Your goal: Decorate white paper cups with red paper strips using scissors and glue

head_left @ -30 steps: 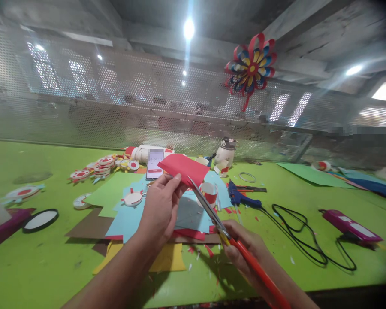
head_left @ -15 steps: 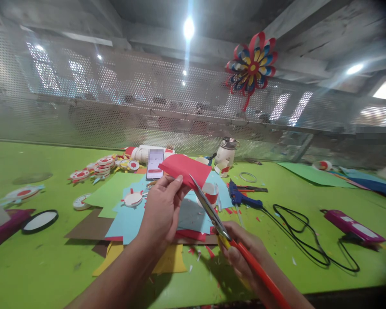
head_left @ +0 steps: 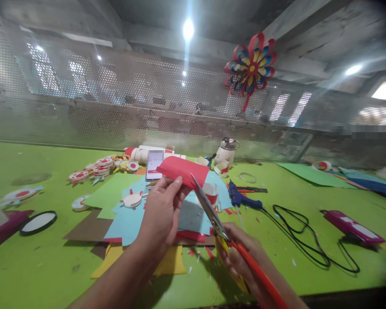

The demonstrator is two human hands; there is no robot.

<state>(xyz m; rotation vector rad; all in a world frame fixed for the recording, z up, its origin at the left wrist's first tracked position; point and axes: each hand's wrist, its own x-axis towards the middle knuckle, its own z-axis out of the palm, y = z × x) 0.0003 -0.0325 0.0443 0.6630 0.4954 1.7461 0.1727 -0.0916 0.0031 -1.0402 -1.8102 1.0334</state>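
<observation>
A piece of red paper is pinched between the thumb and fingers of my left hand, held up above the table. My right hand grips a pair of scissors with red and yellow handles. The scissor blades point up and left, their tips at the red paper's lower right part. Below the paper lie light blue sheets and a white disc with red tabs. Behind the blades stands a paper cup with a red band, partly hidden.
A blue glue gun with a black cable lies to the right, near a purple power strip. A phone stands behind the paper. Finished-looking red and white discs pile at left. A white bottle stands at the back.
The red paper and my left hand have shifted very slightly left and down. The scissor handles look a little farther apart, with the yellow one lower; both hands keep their holds.
</observation>
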